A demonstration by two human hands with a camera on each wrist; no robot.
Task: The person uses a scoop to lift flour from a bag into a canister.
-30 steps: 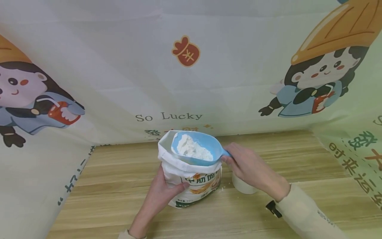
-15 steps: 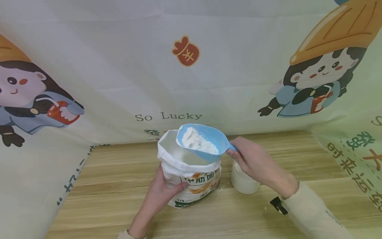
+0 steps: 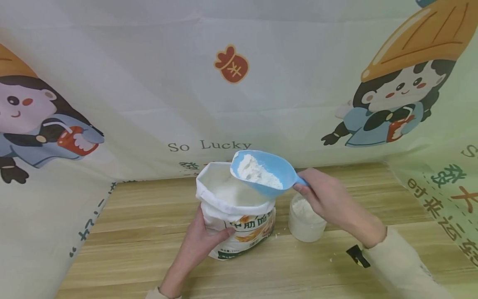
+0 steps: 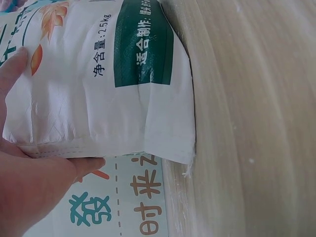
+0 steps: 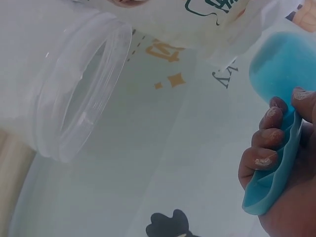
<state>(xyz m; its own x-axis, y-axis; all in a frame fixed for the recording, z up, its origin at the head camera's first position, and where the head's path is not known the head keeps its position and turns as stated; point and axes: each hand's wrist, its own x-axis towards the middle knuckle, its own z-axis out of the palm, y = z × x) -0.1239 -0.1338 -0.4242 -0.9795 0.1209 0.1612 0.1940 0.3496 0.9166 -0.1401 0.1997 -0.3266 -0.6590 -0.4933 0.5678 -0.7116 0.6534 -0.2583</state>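
Note:
My left hand (image 3: 203, 238) grips the left side of a white flour bag (image 3: 257, 228), thumb on its printed front and fingers behind. The bag stands upright with its rim folded outward and white flour inside. My right hand (image 3: 332, 203) holds a blue scoop (image 3: 284, 169) by its handle, fingers curled round it in the right wrist view. A heap of flour (image 3: 257, 172) lies in the scoop, above the bag's right rim. Below my right hand stands a clear jar (image 3: 307, 226) with flour in it, just right of the bag.
The wood-grain table (image 3: 130, 232) carries small white specks near the jar. A printed cloth (image 3: 157, 83) rises behind and at both sides of the table. A small black item (image 3: 357, 256) shows at my right cuff.
The scoop with its flour has moved right and slightly up from over the bag's mouth, uncovering the bag's inside and the jar. My left hand keeps its hold on the bag.

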